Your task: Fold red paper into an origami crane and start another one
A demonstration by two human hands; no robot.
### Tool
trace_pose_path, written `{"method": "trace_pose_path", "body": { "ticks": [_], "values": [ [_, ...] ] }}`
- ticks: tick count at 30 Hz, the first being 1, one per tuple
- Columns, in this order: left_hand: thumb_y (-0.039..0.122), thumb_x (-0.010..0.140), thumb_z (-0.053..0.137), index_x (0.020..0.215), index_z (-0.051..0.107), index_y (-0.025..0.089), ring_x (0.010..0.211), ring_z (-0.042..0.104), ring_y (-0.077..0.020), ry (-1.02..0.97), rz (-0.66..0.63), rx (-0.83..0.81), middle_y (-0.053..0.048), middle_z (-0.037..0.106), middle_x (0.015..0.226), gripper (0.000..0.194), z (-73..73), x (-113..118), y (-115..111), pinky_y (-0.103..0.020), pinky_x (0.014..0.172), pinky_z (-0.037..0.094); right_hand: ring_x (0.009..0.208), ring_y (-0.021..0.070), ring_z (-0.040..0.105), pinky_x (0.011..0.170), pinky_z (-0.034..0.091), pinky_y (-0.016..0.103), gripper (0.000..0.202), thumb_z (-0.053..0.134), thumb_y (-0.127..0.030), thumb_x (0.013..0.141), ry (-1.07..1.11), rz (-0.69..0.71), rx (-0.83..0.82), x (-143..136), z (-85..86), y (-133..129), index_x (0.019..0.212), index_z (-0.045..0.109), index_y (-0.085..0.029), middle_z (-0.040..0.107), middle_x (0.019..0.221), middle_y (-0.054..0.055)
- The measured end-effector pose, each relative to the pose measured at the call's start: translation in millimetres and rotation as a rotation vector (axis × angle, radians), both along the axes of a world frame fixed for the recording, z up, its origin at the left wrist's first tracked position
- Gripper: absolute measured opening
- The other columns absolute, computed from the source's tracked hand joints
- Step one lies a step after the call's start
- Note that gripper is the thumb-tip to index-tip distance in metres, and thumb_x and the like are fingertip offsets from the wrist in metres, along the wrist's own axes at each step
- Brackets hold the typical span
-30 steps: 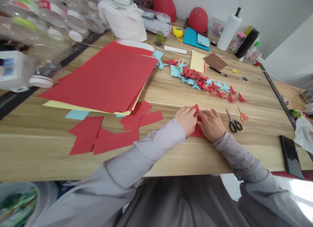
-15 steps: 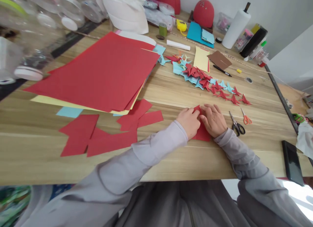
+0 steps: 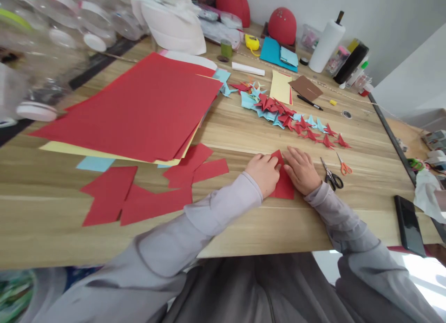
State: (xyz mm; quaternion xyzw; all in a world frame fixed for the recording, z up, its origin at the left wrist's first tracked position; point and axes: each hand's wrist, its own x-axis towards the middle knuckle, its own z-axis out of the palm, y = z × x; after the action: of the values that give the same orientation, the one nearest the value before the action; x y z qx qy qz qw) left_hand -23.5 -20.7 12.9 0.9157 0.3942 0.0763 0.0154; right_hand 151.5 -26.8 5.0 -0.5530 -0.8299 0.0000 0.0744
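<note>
A small piece of red paper point(image 3: 285, 184) lies on the wooden table between my hands, its top narrowing to a point. My left hand point(image 3: 264, 173) rests on its left side with fingers curled together, pressing the paper. On the right, my right hand point(image 3: 302, 170) lies flat with its fingers apart, the fingertips at the paper's right edge. Beyond them is a row of folded red and blue paper figures point(image 3: 310, 134). Black scissors point(image 3: 332, 178) and orange scissors point(image 3: 344, 167) lie to the right of my right hand.
Large red sheets point(image 3: 139, 109) cover the left, with red paper pieces point(image 3: 156, 204) below them. At the back are a yellow tape measure point(image 3: 252, 42), a white roll point(image 3: 326, 43) and a black pen point(image 3: 310, 102). A black phone point(image 3: 409, 225) lies at the right edge.
My right hand has moved off the red paper toward the right, its fingers flatter, so more of the paper shows. The whole view has shifted slightly.
</note>
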Motion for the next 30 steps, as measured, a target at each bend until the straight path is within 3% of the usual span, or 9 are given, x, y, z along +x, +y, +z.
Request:
{"method": "trace_pose_path", "body": {
  "ticks": [3,11,22,26,30],
  "values": [
    [0.019,0.092,0.040,0.100,0.070,0.010,0.105,0.057,-0.0282,-0.011,-0.007,-0.004,-0.014,0.065,0.106,0.032,-1.5,0,1,-0.042,0.087,0.039,0.140,0.0298,0.031,0.110,0.026,0.055,0.048,0.026,-0.040,0.098,-0.104,-0.035,-0.006,-9,0.7,-4,0.136,0.049,-0.021,0.034,0.154,0.009],
    [0.018,0.091,0.040,0.103,0.069,0.010,0.103,0.057,-0.0276,-0.024,0.003,-0.019,-0.015,0.066,0.103,0.032,-0.2,-2,2,-0.042,0.085,0.040,0.143,0.0296,0.028,0.111,0.025,0.059,0.049,0.029,-0.041,0.098,-0.146,-0.082,-0.071,-20,1.0,16,0.140,0.043,-0.021,0.034,0.154,0.007],
    [0.023,0.092,0.041,0.102,0.069,0.012,0.104,0.057,-0.0279,-0.020,0.009,-0.034,-0.015,0.065,0.109,0.032,2.1,0,1,-0.042,0.085,0.039,0.141,0.0317,0.032,0.109,0.027,0.062,0.045,0.030,-0.041,0.098,-0.125,-0.054,0.000,-9,2.1,-16,0.133,0.053,-0.023,0.039,0.151,0.009],
    [0.019,0.091,0.041,0.100,0.070,0.012,0.104,0.056,-0.0274,-0.017,0.000,-0.029,-0.015,0.065,0.106,0.031,1.9,-1,1,-0.042,0.084,0.038,0.140,0.0319,0.033,0.109,0.026,0.063,0.044,0.029,-0.040,0.098,-0.119,-0.075,0.042,-16,1.7,-2,0.131,0.054,-0.024,0.039,0.151,0.009],
    [0.019,0.091,0.041,0.111,0.066,0.011,0.104,0.056,-0.0261,-0.015,0.009,-0.012,-0.015,0.066,0.105,0.033,1.3,-2,1,-0.040,0.084,0.037,0.141,0.0334,0.031,0.107,0.027,0.064,0.046,0.029,-0.043,0.098,-0.122,-0.082,0.029,-20,1.8,14,0.130,0.055,-0.023,0.035,0.153,0.010]
  ]
}}
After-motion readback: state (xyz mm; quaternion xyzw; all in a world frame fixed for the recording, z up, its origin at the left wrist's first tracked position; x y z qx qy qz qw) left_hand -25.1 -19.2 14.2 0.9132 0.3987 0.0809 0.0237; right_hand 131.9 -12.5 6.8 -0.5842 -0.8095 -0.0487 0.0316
